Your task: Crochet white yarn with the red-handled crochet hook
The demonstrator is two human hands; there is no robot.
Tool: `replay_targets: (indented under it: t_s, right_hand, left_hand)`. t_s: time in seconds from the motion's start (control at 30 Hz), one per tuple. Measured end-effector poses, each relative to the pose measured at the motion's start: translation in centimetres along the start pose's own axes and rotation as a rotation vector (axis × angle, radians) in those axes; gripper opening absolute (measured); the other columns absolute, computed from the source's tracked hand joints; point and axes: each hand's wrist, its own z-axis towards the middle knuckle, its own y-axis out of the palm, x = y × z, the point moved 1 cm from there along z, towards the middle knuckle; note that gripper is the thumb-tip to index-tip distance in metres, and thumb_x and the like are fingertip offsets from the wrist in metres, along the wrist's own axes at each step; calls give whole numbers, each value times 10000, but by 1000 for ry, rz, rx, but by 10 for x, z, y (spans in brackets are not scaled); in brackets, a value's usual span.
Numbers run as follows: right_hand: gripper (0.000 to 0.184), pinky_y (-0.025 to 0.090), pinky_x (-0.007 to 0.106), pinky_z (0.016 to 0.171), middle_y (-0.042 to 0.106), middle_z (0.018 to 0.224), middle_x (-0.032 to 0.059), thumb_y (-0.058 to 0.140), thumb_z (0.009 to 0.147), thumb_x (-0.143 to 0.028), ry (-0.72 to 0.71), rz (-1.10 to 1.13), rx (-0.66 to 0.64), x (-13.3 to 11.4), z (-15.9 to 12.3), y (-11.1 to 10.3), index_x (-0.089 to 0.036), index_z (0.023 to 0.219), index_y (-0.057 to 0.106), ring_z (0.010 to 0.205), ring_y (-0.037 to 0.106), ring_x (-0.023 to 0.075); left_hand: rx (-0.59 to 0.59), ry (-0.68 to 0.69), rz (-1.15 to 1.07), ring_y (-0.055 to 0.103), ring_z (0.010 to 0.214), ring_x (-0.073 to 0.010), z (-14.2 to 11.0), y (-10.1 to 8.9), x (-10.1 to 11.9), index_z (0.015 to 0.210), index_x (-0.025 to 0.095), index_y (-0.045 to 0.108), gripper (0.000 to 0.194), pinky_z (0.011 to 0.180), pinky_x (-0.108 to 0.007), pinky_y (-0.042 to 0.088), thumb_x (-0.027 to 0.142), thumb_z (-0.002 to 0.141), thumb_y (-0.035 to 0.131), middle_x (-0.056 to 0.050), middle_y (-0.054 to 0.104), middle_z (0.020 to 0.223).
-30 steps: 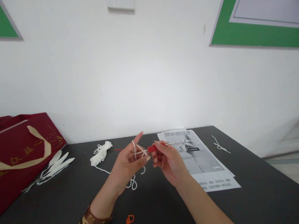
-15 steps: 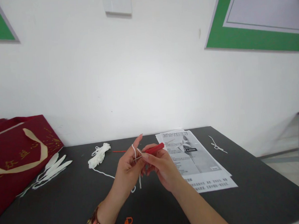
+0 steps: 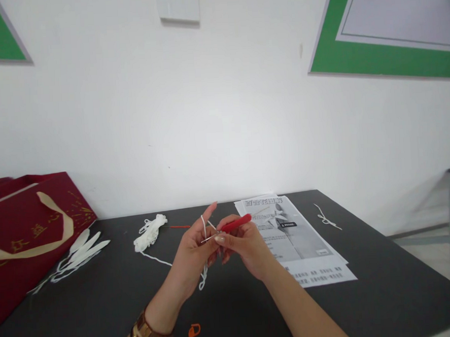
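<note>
My left hand [image 3: 190, 254] has its index finger raised with white yarn [image 3: 203, 221] looped over it, while the thumb pinches the yarn near the hook tip. Held in my right hand [image 3: 245, 246] is a crochet hook [image 3: 239, 222] with a red handle; its thin metal shaft points left toward my left fingers. The two hands meet at the fingertips, hiding the stitch between them. Loose yarn hangs below my left hand. A strand runs from there to a white yarn skein [image 3: 151, 234] lying on the black table [image 3: 104, 308].
White leaf-shaped crocheted pieces [image 3: 83, 253] lie by a dark red gift bag [image 3: 34, 226] on the left. Printed sheets [image 3: 310, 249] rest beyond my right hand. An orange stitch marker [image 3: 194, 330] is near the front. A knotted white yarn piece [image 3: 326, 218] lies right; a thin red stick [image 3: 179, 226] is behind my left hand.
My right hand has moved left against my left fingers and shifted its grip, so the red handle now sticks out above the hand. The loose yarn below my left hand hangs differently.
</note>
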Motion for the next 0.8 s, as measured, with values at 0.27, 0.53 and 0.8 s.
replay_targets:
  t_s: [0.27,0.53,0.8]
  right_hand:
    - [231,507,181,407,624,546,-55,769,708,-270,-10,60,-78,1,-1,3,-174,833,601,432,575,93]
    - [200,442,158,328,599,461,-60,703,783,-328,20,257,-67,3,-6,8,-187,811,565,318,485,76]
    - [186,374,133,258,570,428,-82,679,801,-315,27,355,-121,3,-14,19,-214,787,524,251,399,59]
  left_hand:
    - [-92,-58,-23,320,449,-55,0,-5,5,1406,289,410,682,422,-205,190,330,783,685,65,449,578]
    - [-229,-43,-222,438,548,-80,-2,-14,10,1419,312,378,715,517,-212,324,142,786,664,32,515,653]
    - [-233,10,-430,451,565,-77,-5,-12,11,1414,291,389,738,548,-192,350,67,758,640,31,522,644]
